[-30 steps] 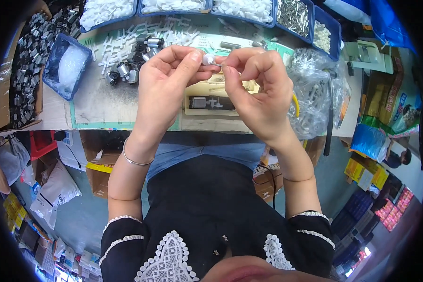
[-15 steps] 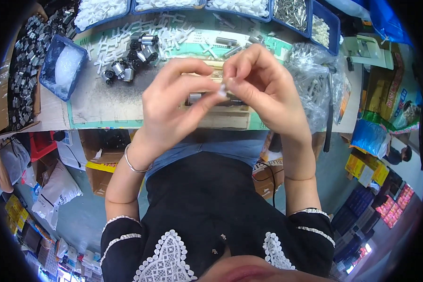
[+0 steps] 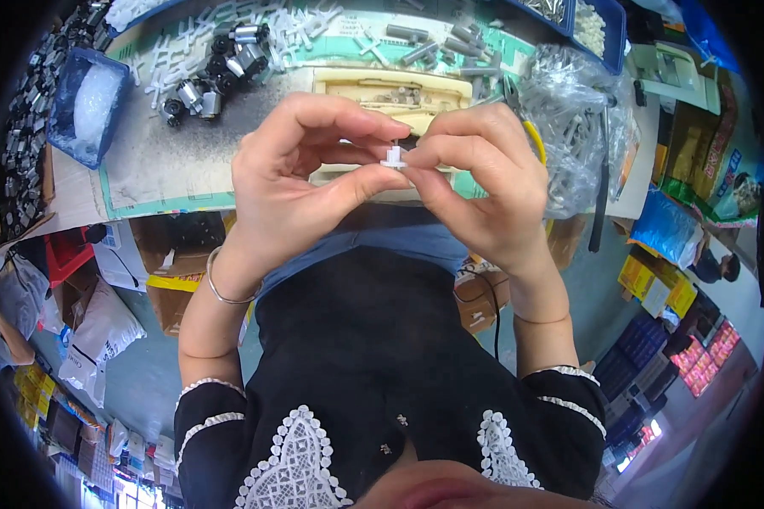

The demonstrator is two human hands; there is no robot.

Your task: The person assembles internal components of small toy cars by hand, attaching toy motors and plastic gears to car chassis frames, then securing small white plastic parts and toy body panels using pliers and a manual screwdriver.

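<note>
Above the table's front edge, both my hands meet at a small white plastic part [image 3: 393, 159] with a flat round base and a stepped stem. My left hand [image 3: 301, 165] pinches it from the left between thumb and fingers. From the right, thumb and fingertips of my right hand [image 3: 488, 170] close on the same part. A thin pin seems to stand up from the stem, too small to be sure. Behind the hands lies a cream tray [image 3: 335, 87] with small pieces in it, its near side partly hidden by my fingers.
Pliers with a yellow handle [image 3: 534, 140] lie beside clear plastic bags [image 3: 569, 127]. Grey metal cylinders [image 3: 407, 33] lie behind the tray. Black-and-silver motors [image 3: 199, 97] and white cross-shaped parts [image 3: 306, 34] are heaped to the left, near a blue bin [image 3: 62, 114].
My hands have turned, and the white part now shows upright between them. The view has shifted, uncovering more of the cream tray and the yellow-handled pliers.
</note>
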